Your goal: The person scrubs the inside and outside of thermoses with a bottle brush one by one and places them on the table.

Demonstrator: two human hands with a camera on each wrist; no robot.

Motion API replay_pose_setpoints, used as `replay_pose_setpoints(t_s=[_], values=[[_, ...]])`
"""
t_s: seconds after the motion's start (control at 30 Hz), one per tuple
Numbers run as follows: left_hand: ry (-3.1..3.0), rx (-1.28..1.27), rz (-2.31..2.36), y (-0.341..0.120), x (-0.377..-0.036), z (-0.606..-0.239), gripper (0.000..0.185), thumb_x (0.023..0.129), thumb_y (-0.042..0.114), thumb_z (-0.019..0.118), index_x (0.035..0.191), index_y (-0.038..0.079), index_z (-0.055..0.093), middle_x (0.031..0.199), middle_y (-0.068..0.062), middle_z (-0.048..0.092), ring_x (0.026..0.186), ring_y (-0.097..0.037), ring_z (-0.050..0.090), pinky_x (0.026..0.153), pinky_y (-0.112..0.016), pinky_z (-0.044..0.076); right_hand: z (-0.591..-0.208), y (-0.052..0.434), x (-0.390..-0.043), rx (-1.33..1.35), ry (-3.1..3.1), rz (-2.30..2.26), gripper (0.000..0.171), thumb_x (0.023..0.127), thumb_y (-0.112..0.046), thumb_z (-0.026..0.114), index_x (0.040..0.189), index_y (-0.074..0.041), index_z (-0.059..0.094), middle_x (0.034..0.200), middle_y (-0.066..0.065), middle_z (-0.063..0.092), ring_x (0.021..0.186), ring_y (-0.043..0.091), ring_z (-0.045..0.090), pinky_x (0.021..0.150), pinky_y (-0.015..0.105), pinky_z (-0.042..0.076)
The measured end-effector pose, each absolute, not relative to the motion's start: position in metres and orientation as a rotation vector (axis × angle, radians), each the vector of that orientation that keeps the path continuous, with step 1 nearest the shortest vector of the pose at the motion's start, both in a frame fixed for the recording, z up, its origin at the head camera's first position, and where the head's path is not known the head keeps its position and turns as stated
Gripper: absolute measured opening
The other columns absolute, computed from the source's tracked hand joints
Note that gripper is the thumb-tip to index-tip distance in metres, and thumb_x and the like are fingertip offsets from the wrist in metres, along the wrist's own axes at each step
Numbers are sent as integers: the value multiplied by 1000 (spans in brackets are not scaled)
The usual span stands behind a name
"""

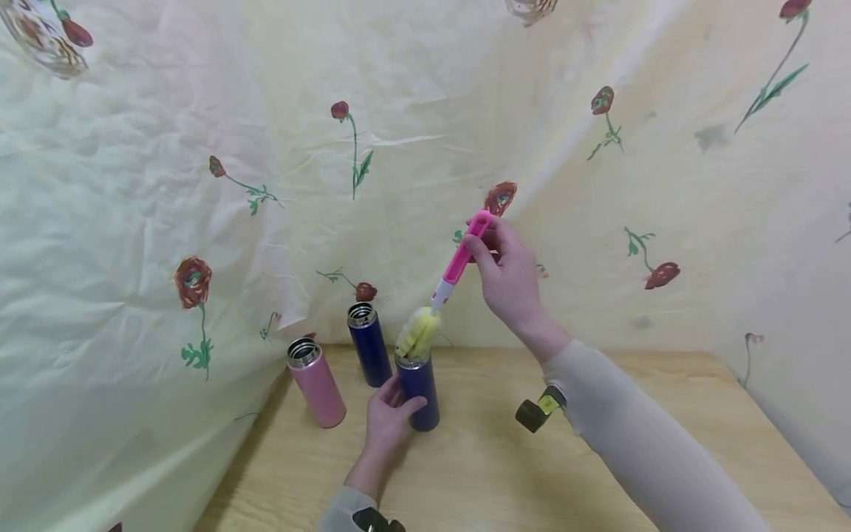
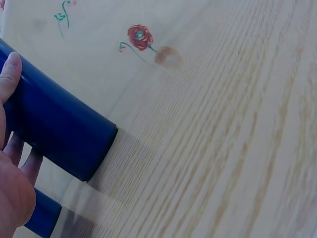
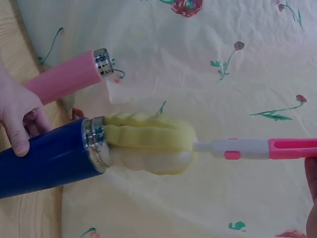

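Observation:
A dark blue thermos bottle (image 1: pixel 422 388) stands on the wooden table, its steel mouth uncovered. My left hand (image 1: pixel 388 423) holds its lower side, thumb and fingers on opposite faces; the left wrist view shows the thumb on the blue wall (image 2: pixel 54 114). Above it, my right hand (image 1: pixel 510 279) pinches the pink handle of a bottle brush (image 1: pixel 459 262). The brush slants down to the bottle. Its yellow and white sponge head (image 3: pixel 148 141) sits at the mouth, most of it outside; in the right wrist view the tip is hidden by the rim.
A second dark blue bottle (image 1: pixel 369 346) stands just left of the held one, and a pink bottle (image 1: pixel 318 388) farther left; both have open mouths. A flowered cloth (image 1: pixel 425 162) hangs behind and beside the table (image 1: pixel 492 465).

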State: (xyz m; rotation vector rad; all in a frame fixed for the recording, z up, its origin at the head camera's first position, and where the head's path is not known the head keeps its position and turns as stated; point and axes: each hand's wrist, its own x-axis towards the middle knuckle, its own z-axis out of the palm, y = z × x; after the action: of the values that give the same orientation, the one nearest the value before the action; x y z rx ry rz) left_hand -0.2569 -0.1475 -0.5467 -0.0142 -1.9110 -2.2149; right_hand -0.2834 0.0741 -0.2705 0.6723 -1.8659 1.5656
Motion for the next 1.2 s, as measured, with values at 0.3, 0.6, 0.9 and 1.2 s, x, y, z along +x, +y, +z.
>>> replay_pose_setpoints(t_s=[0.3, 0.6, 0.9, 1.2], values=[[-1925, 26, -2198, -149, -256, -544, 85, 78, -5, 91, 151, -15, 48, 149, -35, 55, 140, -47, 53, 114, -46, 48, -250, 53, -282, 688, -2051, 1304, 21, 105, -14, 71, 121, -1, 67, 98, 13, 76, 90, 25, 73, 83, 40, 66], [-1945, -14, -2211, -148, -255, -545, 86, 79, -3, 91, 151, -16, 45, 150, -36, 53, 140, -48, 53, 114, -45, 49, -243, 46, -273, 929, -2208, 1380, 17, 106, -14, 68, 120, -5, 68, 107, 7, 76, 97, 20, 75, 88, 36, 64], [-1946, 4, -2204, -149, -253, -547, 85, 79, -3, 91, 151, -15, 47, 148, -35, 55, 139, -47, 54, 115, -47, 48, -242, 49, -273, 1038, -2293, 1526, 12, 107, 0, 61, 115, -4, 68, 111, 12, 76, 104, 23, 76, 94, 36, 63], [-1948, -14, -2180, -149, -256, -546, 85, 78, -3, 92, 150, -15, 49, 148, -35, 55, 139, -49, 54, 114, -45, 49, -242, 40, -277, 1351, -2349, 1436, 12, 108, 1, 59, 111, -4, 70, 105, 10, 75, 102, 21, 73, 93, 38, 63]])
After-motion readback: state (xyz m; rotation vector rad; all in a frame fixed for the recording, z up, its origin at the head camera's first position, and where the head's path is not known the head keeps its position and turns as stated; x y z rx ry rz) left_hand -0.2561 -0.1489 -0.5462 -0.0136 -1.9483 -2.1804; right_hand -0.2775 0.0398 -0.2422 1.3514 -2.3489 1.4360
